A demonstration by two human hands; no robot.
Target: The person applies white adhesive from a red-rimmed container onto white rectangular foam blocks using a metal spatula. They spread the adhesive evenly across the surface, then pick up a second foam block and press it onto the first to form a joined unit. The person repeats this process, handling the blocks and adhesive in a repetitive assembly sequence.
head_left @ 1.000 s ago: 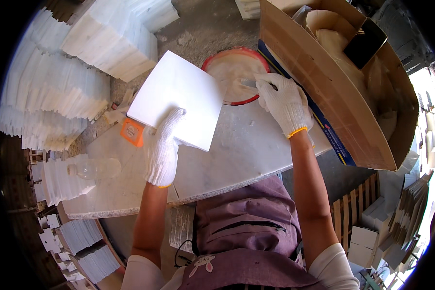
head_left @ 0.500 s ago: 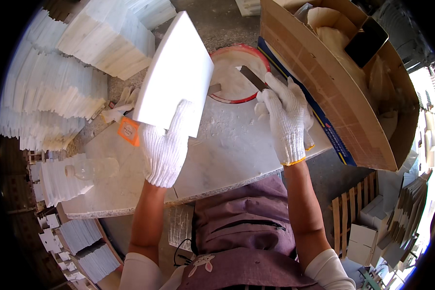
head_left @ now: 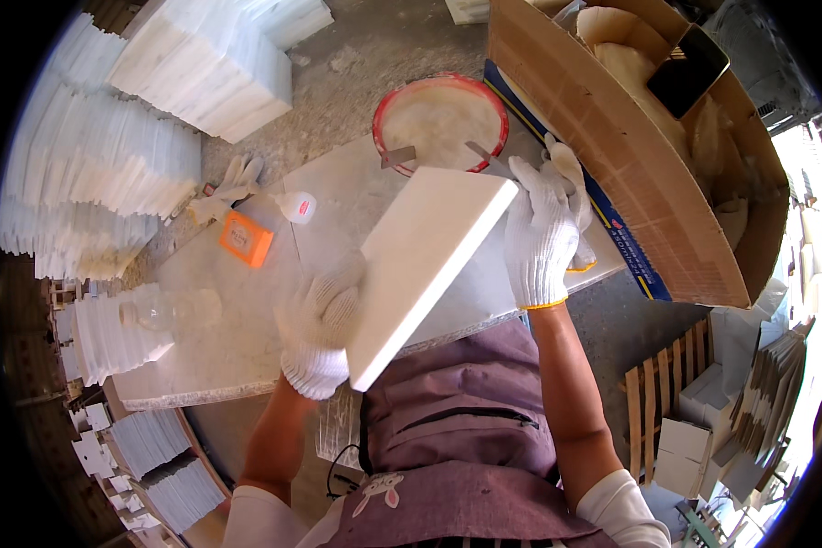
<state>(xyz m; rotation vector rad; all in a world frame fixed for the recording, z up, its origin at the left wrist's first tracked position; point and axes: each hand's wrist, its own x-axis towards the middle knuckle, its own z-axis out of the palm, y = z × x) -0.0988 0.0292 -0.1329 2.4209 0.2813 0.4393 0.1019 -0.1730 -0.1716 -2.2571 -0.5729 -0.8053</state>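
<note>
My left hand [head_left: 324, 324], in a white knitted glove, grips a thick white tile [head_left: 434, 260] by its left edge. The tile is tilted over the table's front edge, its upper right corner close to my right fingers. My right hand [head_left: 541, 237], also gloved, is closed around a narrow flat metal scraper [head_left: 490, 157]; its blade sticks out to the upper left, over the rim of a red-rimmed basin [head_left: 381, 114] of whitish powder or paste. A second flat blade [head_left: 397, 157] rests across that rim on the left. The scraper's grip end is hidden in my hand.
On the stone-topped table [head_left: 210, 338] lie an orange box [head_left: 246, 239], a small white bottle [head_left: 297, 207] and a clear bottle [head_left: 169, 309]. Spare gloves [head_left: 237, 178] lie behind the box. A big cardboard box [head_left: 626, 151] borders the right; stacked tiles [head_left: 100, 146] border the left.
My left hand has brought the tile down toward me and tilted it, uncovering the white bottle. My right hand has shifted slightly nearer with the scraper.
</note>
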